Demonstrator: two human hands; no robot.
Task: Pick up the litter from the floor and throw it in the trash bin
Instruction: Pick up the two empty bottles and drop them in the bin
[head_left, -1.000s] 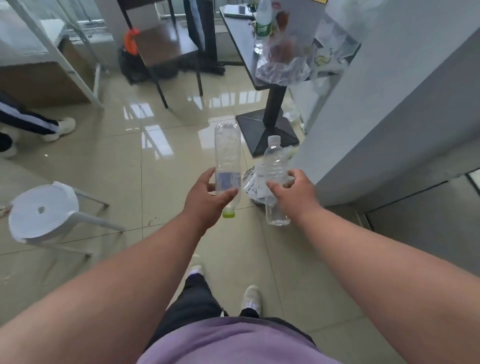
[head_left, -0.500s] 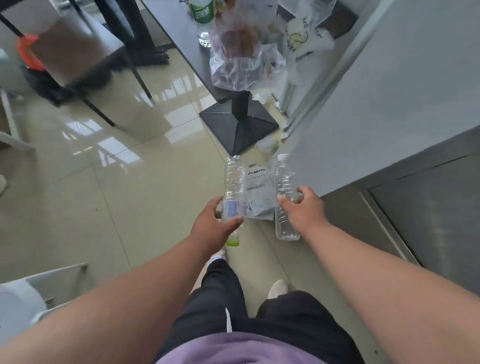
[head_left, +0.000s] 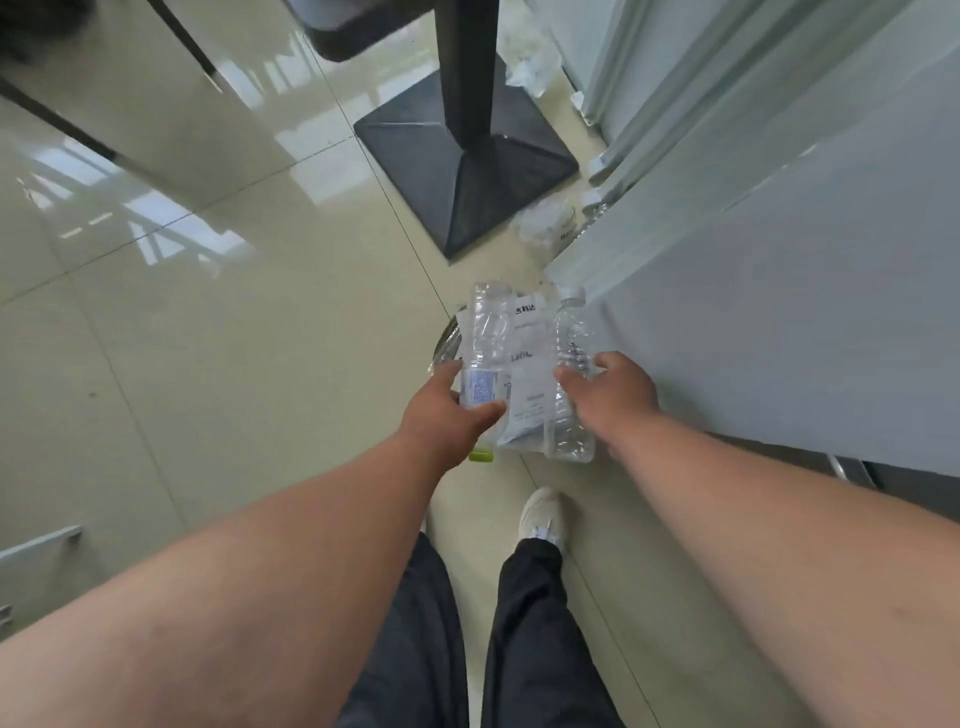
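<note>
My left hand grips a clear plastic bottle with a blue label and a green cap, held upside down with the cap at the bottom. My right hand grips a second clear bottle, upright with its white cap on top. Both bottles hang over a bin lined with a clear bag, close to the grey wall. Inside the bin lies a white printed plastic package. Most of the bin is hidden behind the bottles and my hands.
A black table post stands on a square black base just beyond the bin. Crumpled clear plastic lies between the base and the grey wall on the right. My white shoe is just behind the bin. Glossy tile floor spreads left.
The view has tilted down and closed in on the bin. Both hands, each still holding its bottle, have come over the bin's opening.
</note>
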